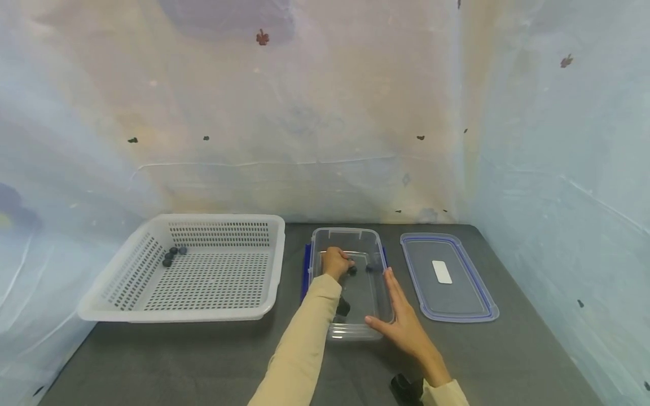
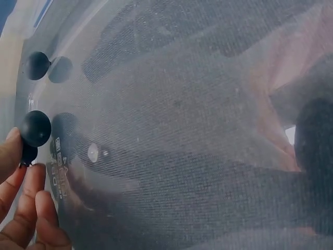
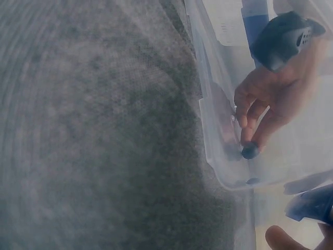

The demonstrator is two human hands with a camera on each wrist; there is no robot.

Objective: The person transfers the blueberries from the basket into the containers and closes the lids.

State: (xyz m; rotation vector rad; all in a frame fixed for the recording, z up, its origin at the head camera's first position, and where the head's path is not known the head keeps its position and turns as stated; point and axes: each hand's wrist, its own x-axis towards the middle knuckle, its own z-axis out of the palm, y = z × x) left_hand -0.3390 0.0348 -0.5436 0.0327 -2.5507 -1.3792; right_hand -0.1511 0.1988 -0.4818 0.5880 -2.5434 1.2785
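Observation:
My left hand point(image 1: 336, 263) reaches down inside a clear plastic container point(image 1: 355, 332). Thumb and fingertips pinch a small dark ball point(image 2: 29, 154), partly hidden behind a second dark ball point(image 2: 36, 128) right at the fingertips. Another dark ball point(image 1: 369, 269) lies apart on the container's floor, toward its right wall. My right hand point(image 1: 406, 327) rests along the container's right side near the front corner, fingers straight and thumb spread out over the front rim. In the right wrist view the left fingers point(image 3: 264, 125) show through the clear wall, pointing down at a ball.
A white perforated basket point(image 1: 180, 315) stands on the left, with several dark balls point(image 1: 174, 251) near its back left corner. To the right lies a clear lid point(image 1: 421, 265) with a blue seal and a white label point(image 1: 442, 272). A grey cloth point(image 1: 203, 361) covers the table.

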